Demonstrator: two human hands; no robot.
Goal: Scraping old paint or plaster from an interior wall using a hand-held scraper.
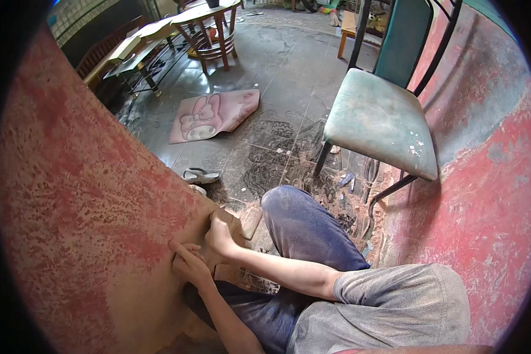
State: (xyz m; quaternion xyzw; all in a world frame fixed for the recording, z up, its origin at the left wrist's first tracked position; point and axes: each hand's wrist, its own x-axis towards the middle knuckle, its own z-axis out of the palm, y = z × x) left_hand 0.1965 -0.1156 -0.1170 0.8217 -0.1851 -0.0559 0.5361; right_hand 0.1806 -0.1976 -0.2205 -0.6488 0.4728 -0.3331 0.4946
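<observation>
My left hand [190, 267] rests against the peeling red wall [110, 190] on my left. Its index finger is extended to the surface, the other fingers are bent, and I see nothing held. A little farther along, my right hand [220, 236] is closed at the wall's end, with a brownish flat piece [233, 221] showing around its fingers. What that piece is exactly is unclear, since the hand covers much of it. Below the red patches, near both hands, the wall is a smoother tan [137, 296]. My bent knee [301, 225] in dusty dark trousers is beside my right forearm.
A worn green padded chair [380, 115] stands at the right wall [478, 208]. Debris [336, 199] and a tile-like piece [251, 222] lie on the floor. Beyond are a sandal [200, 175], a pink printed mat [214, 115], a wooden table [208, 13] and a bench [348, 26].
</observation>
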